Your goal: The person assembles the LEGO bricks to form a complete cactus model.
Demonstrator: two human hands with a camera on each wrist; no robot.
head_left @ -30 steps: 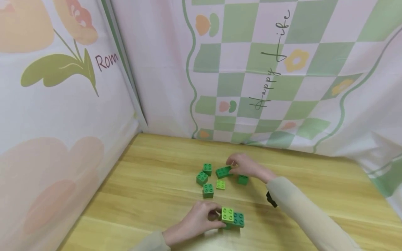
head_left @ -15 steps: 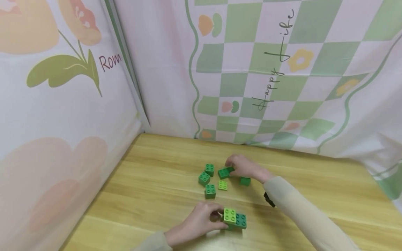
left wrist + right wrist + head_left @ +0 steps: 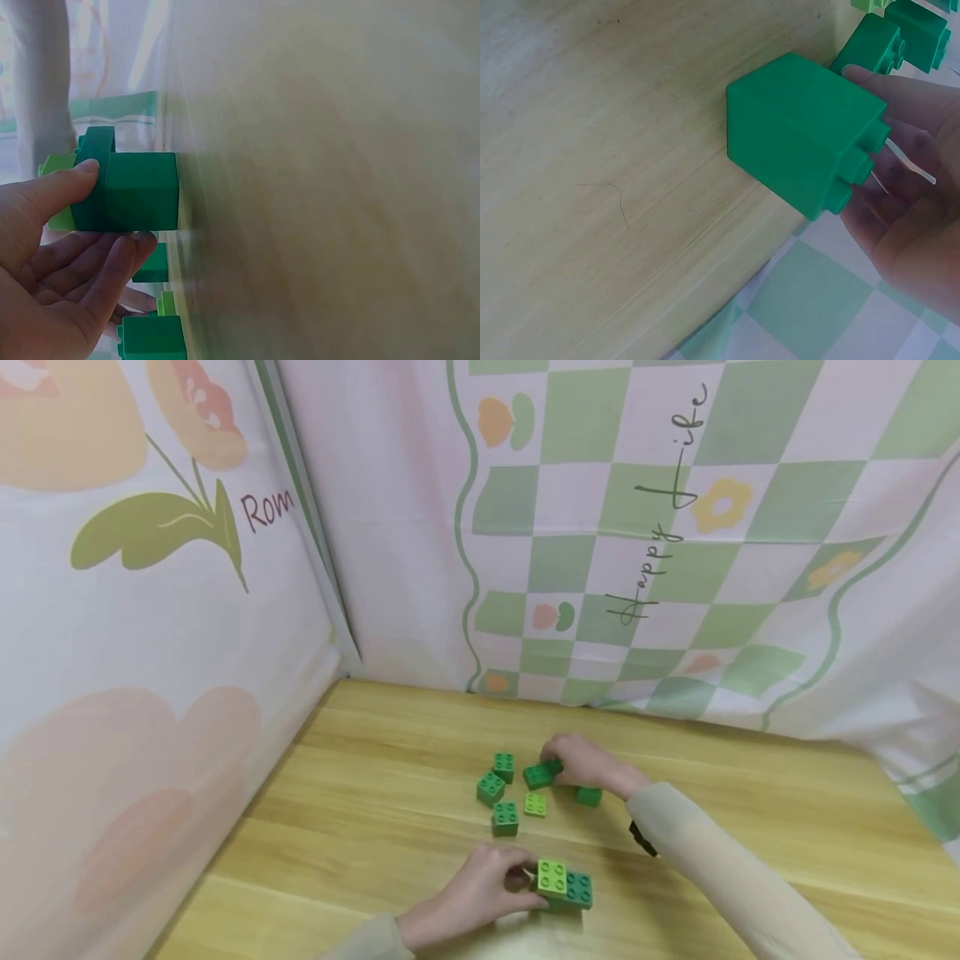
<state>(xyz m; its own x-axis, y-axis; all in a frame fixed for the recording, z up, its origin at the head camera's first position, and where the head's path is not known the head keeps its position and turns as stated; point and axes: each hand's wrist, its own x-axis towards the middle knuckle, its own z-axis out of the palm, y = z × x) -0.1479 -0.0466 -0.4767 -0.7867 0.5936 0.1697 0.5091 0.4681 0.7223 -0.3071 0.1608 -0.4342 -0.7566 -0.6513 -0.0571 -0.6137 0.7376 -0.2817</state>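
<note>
Wooden table (image 3: 390, 843) carries everything. Left hand (image 3: 480, 887) pinches the built stack (image 3: 552, 878), thumb one side, fingers opposite, on the near part of the table; right hand (image 3: 588, 764) is nearly closed, fingers curled round the right end of the long green brick (image 3: 537, 776) farther back. Stack looks top-heavy to one side — its teal brick (image 3: 579, 888) overhangs the base, so a push on that free end could tip it or pop it loose. The long brick is held at one end only, so it may swivel or slip if lifted; firmness of grip, can't tell. The green brick (image 3: 588, 797) under the right wrist could get knocked by the palm — also the loose lime brick (image 3: 535, 806), just in front, by a low pull toward the stack.
</note>
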